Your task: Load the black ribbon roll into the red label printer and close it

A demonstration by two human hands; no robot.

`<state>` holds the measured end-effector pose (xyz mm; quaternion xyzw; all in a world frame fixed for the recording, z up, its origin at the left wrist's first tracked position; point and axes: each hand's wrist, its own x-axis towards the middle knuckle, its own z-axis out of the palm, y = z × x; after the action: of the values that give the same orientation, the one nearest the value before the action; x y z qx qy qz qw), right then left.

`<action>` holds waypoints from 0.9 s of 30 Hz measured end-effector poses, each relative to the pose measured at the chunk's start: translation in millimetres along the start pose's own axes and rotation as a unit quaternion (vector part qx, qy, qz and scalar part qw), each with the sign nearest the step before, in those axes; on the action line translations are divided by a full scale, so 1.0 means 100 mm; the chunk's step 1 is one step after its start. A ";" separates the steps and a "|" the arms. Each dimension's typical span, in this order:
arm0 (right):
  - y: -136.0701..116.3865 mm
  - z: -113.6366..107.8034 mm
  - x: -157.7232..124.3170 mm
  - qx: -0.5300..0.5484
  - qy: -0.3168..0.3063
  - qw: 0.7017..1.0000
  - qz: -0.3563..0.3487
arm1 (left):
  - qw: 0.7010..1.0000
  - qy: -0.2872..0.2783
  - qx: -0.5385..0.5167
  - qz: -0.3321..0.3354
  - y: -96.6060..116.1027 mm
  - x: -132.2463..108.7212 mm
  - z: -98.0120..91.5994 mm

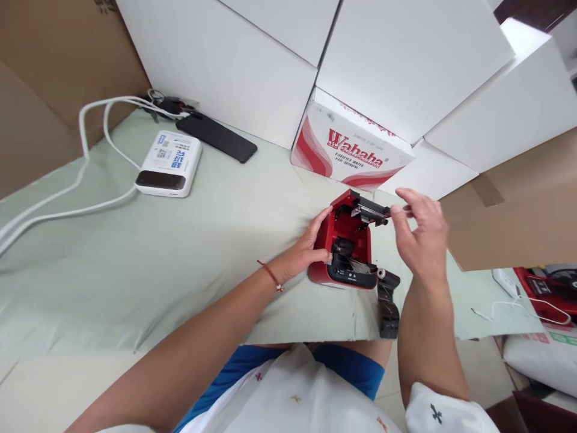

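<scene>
A red and black label printer [322, 273] stands on the table with its lid [349, 197] raised, baring black parts inside. My left hand [311, 246] grips its left wall, the thumb over the rim and the fingers along the outside. At the right end of the black mechanism [372, 210] under the lid, my right hand [419, 231] has its thumb and a curled finger closed at the edge; the exact contact is partly hidden. Beside the printer's front right corner lies a loose black plastic part [388, 307] with a small white roller end.
Behind the printer, a Wahaha water carton [354, 147] leans against stacked white boxes [406, 66]. At the left are a white device [169, 162] with cables, a black phone-like slab [216, 137] and keys [164, 105]. A brown carton [518, 210] stands at the right.
</scene>
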<state>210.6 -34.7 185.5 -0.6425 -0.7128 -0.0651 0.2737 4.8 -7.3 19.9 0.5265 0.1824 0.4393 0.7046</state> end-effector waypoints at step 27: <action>0.06 0.31 -0.89 0.128 -0.089 0.986 -0.053 | 0.998 -0.012 0.056 0.022 -0.02 -0.01 -0.08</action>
<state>209.1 -98.5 115.4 -0.5666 -0.7699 0.0700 0.2850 -1.0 -3.5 14.5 0.5745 0.1868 0.4371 0.6663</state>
